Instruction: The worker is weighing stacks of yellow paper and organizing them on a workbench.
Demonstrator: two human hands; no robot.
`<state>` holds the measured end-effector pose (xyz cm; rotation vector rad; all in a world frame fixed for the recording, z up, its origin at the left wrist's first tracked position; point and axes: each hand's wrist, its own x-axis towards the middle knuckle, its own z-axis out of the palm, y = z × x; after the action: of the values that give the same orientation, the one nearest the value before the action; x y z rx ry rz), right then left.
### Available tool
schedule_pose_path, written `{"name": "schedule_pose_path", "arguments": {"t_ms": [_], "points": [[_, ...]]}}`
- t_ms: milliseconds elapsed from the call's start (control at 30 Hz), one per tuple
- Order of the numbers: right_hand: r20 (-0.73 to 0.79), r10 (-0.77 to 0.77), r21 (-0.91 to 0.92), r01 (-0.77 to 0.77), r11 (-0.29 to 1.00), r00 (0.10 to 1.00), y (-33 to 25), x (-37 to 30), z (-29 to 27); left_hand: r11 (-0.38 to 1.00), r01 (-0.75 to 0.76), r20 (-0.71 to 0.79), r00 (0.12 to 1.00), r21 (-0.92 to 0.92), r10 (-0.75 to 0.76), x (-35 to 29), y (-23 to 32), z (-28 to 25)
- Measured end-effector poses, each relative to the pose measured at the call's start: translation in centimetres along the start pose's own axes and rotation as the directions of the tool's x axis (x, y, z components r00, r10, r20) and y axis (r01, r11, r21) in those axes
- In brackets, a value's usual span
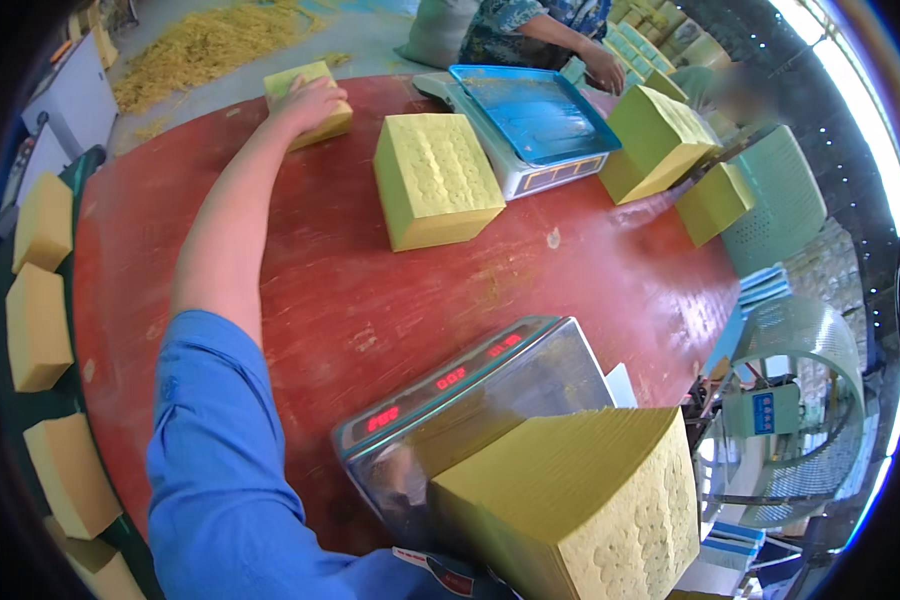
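Observation:
My left hand (pixel 312 104) reaches across to the far left of the red table (pixel 310 260). Its fingers lie bent over the top of a small stack of yellow paper (pixel 320 128) and grip it. Close to me stands a metal digital scale (pixel 460 400) with a lit red display. A tall stack of yellow paper with rows of punched marks (pixel 590 500) rests on or against it; their contact is hidden. A similar stack (pixel 435 180) sits at the table's middle, right of my left hand. My right hand is out of the picture.
A second scale with a blue tray (pixel 530 115) is at the back, near another person's hand (pixel 602 68). More yellow stacks (pixel 655 145) stand at the far right. Yellow blocks (pixel 40 325) line a green belt at left. A fan (pixel 800 410) stands right.

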<state>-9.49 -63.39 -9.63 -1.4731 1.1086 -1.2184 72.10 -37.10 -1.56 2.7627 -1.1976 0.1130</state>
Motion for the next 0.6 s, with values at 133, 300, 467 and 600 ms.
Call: {"name": "schedule_pose_path", "arguments": {"t_ms": [133, 300, 467, 600], "points": [[-0.004, -0.014, 0.015, 0.014, 1.000, 1.000, -0.9, -0.7, 1.0, 0.992, -0.121, -0.035, 0.992, 0.033, 0.123, -10.7, -3.2, -0.4], [0.012, -0.038, 0.040, 0.038, 0.998, 0.999, -2.4, -1.7, 2.1, 0.974, -0.177, 0.079, 0.979, -0.144, 0.189, -27.4, 0.1, -4.2], [0.065, -0.072, 0.018, 0.071, 0.997, 0.995, -2.8, -1.8, 2.5, 0.935, -0.348, 0.113, 0.928, -0.076, 0.355, -47.2, 8.3, -8.0], [0.074, -0.102, 0.050, 0.098, 0.994, 0.992, -1.6, -0.9, 2.7, 0.938, -0.320, 0.203, 0.918, -0.130, 0.341, -58.7, 17.2, -11.8]]}}
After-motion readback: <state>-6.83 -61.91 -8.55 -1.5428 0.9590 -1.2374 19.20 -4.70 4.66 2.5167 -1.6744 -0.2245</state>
